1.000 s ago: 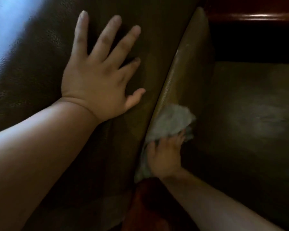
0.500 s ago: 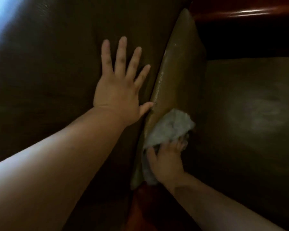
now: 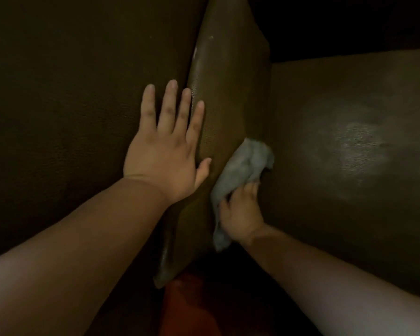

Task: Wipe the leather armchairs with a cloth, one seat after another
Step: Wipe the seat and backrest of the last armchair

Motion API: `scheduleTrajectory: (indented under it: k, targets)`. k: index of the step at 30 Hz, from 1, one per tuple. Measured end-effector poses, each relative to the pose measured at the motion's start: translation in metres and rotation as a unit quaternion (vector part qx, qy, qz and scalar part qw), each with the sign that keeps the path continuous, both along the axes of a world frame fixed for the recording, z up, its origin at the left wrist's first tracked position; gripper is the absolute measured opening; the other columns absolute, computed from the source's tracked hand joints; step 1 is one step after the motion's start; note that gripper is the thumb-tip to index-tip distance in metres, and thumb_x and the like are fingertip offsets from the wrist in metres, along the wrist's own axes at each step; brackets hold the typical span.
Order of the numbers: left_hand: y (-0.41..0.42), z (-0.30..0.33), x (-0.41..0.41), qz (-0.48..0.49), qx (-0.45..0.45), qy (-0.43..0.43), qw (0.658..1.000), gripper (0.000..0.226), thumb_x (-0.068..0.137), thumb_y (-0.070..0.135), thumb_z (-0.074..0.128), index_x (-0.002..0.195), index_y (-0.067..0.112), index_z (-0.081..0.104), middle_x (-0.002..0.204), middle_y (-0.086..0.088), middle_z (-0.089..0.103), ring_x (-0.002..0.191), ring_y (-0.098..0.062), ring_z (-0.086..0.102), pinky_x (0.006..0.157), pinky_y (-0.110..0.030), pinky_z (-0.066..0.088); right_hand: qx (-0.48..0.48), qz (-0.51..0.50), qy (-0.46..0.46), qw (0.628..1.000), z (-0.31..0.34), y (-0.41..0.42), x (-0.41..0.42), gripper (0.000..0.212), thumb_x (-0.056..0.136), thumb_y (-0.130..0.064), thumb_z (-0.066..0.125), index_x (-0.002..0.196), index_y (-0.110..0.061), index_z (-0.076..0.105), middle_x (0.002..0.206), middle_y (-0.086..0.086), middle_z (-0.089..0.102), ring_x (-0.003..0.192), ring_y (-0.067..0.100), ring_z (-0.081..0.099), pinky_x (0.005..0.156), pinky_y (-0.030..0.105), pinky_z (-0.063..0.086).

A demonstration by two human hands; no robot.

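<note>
Left hand: I see the left hand (image 3: 164, 151) laid flat on dark brown leather, fingers straight and slightly spread, palm down. It holds nothing; it presses on the surface.
Left hand position: it sits on the broad left cushion (image 3: 70, 117), and its index finger and thumb reach onto the edge of the lighter middle cushion (image 3: 228, 76).
Right hand: the right hand (image 3: 243, 212) is lower in the frame and to the right of the left hand, fingers curled around a grey cloth (image 3: 245, 166).
Cloth: bunched and crumpled. Most of it sticks out above the right hand's fingertips; a smaller tail hangs out below the hand, beside the wrist.
Cloth position: pressed against the right flank of the middle cushion, at the seam where that cushion meets the right leather panel (image 3: 349, 154). It lies just right of the left thumb, not touching it as far as I can tell.
Hands relative to each other: near, not touching; the middle cushion's ridge runs between them.
Right panel: a pale, dull sheen shows on it, well right of the cloth.
Bottom centre: a reddish-brown patch (image 3: 192, 309) shows between the two forearms; too dark for me to say what it is.
Lighting: dim; leather grain visible only near the left hand.
</note>
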State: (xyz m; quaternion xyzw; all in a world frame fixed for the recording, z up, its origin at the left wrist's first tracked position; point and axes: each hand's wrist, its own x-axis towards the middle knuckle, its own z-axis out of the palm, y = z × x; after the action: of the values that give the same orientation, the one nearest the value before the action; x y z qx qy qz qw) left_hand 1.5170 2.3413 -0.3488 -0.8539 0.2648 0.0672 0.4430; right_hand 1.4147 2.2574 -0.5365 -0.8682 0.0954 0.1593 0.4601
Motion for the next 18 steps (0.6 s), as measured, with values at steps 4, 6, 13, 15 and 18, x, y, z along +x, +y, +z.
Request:
scheduleTrajectory:
  k: [4, 6, 13, 15, 18]
  targets:
    - [-0.001, -0.007, -0.001, -0.006, -0.01, -0.013, 1.0, 0.1, 0.096, 0.07, 0.001, 0.163, -0.003, -0.011, 0.172, -0.028, 0.0, 0.159, -0.049, -0.008, 0.125, -0.069, -0.002, 0.054, -0.107, 0.024, 0.992, -0.02, -0.015, 0.013, 0.081, 0.094, -0.052, 0.025, 0.148, 0.006, 0.039, 0.153, 0.027, 0.037, 0.142, 0.04, 0.035, 0.122, 0.032, 0.017]
    - [-0.001, -0.01, 0.0, -0.007, -0.02, -0.016, 1.0, 0.1, 0.096, 0.07, 0.001, 0.162, -0.004, -0.013, 0.172, -0.03, -0.002, 0.158, -0.049, -0.01, 0.124, -0.069, -0.005, 0.032, -0.041, -0.031, 0.998, -0.013, 0.002, -0.026, 0.076, 0.097, -0.05, 0.026, 0.14, 0.01, 0.046, 0.144, 0.034, 0.045, 0.136, 0.05, 0.039, 0.121, 0.051, 0.024]
    - [0.003, -0.016, 0.003, -0.007, -0.057, -0.008, 0.998, 0.1, 0.096, 0.069, 0.003, 0.158, -0.005, -0.022, 0.169, -0.031, -0.018, 0.155, -0.05, -0.022, 0.118, -0.068, -0.021, -0.018, -0.087, 0.002, 0.996, 0.023, -0.027, 0.111, 0.111, 0.087, -0.076, 0.001, 0.14, 0.007, 0.052, 0.149, 0.035, 0.043, 0.143, 0.049, 0.035, 0.122, 0.059, 0.019]
    - [0.004, -0.017, 0.005, -0.011, -0.077, -0.01, 0.997, 0.101, 0.096, 0.068, 0.008, 0.16, -0.005, -0.019, 0.169, -0.032, -0.016, 0.156, -0.05, -0.021, 0.117, -0.067, -0.023, -0.001, -0.12, -0.047, 0.992, 0.042, -0.044, 0.166, 0.104, 0.083, -0.073, 0.004, 0.156, -0.005, 0.034, 0.163, 0.03, 0.022, 0.154, 0.044, 0.014, 0.126, 0.056, 0.008]
    - [0.003, -0.015, 0.007, -0.002, -0.103, 0.004, 0.995, 0.102, 0.096, 0.068, 0.017, 0.163, -0.005, -0.006, 0.17, -0.033, -0.005, 0.158, -0.049, -0.011, 0.121, -0.065, -0.021, 0.016, -0.061, -0.061, 0.996, 0.051, -0.045, 0.147, 0.086, 0.087, -0.067, 0.014, 0.158, -0.019, 0.021, 0.165, 0.025, 0.014, 0.154, 0.045, 0.008, 0.126, 0.06, 0.011]
